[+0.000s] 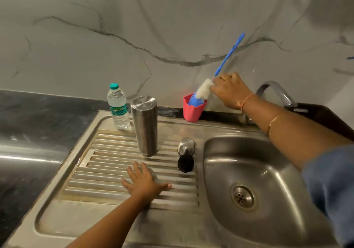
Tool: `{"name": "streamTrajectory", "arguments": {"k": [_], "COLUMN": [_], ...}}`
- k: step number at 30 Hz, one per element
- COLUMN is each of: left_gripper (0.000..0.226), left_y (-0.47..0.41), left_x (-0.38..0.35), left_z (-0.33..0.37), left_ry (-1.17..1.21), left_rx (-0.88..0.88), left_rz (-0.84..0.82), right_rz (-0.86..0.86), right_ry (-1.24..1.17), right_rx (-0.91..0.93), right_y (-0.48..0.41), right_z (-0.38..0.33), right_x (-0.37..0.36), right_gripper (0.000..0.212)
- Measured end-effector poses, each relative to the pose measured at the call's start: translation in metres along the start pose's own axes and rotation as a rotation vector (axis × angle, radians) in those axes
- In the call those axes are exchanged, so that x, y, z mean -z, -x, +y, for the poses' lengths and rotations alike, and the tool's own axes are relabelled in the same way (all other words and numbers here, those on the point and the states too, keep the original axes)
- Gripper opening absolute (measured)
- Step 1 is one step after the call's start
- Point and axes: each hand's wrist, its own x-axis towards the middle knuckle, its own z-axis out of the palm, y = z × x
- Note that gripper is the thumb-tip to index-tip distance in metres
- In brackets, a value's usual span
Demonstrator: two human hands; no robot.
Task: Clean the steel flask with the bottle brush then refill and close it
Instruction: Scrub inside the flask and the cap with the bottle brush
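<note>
The steel flask [145, 125] stands upside down on the ribbed drainboard [107, 182], its base facing up. Its steel lid [186, 145] and a black inner stopper [185, 163] lie to its right near the basin. The bottle brush [203, 90], with a blue handle and white and blue bristles, leans in a pink cup [192, 110] at the back wall. My right hand [230, 89] pinches the brush just above its bristles. My left hand [142, 180] rests flat on the drainboard in front of the flask, fingers spread.
A small plastic water bottle [118, 107] with a teal cap stands left of the flask. The sink basin [247, 175] with its drain lies at the right, below a curved tap [275, 91]. A dark counter [28, 132] runs to the left, with a marble wall behind.
</note>
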Motion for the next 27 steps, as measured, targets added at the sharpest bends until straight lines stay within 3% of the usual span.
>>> {"name": "streamTrajectory", "arguments": {"k": [5, 8, 13, 27], "left_gripper": [0.129, 0.13, 0.13, 0.128], "left_y": [-0.006, -0.009, -0.01, -0.003], "left_x": [-0.001, -0.001, 0.0, 0.005], "left_z": [-0.004, -0.005, -0.006, -0.003], "left_ry": [0.006, 0.011, 0.023, 0.013], "left_rx": [-0.024, -0.023, -0.031, -0.018], "left_rz": [-0.022, -0.037, -0.049, -0.064], "right_rz": [-0.016, -0.046, -0.114, -0.145], "right_ry": [0.281, 0.354, 0.31, 0.285], "right_rx": [0.145, 0.119, 0.028, -0.051], "right_y": [-0.04, -0.051, -0.06, -0.022], "right_z": [0.025, 0.037, 0.048, 0.076], "right_x": [0.002, 0.003, 0.001, 0.043], "right_gripper": [0.029, 0.025, 0.016, 0.019]}}
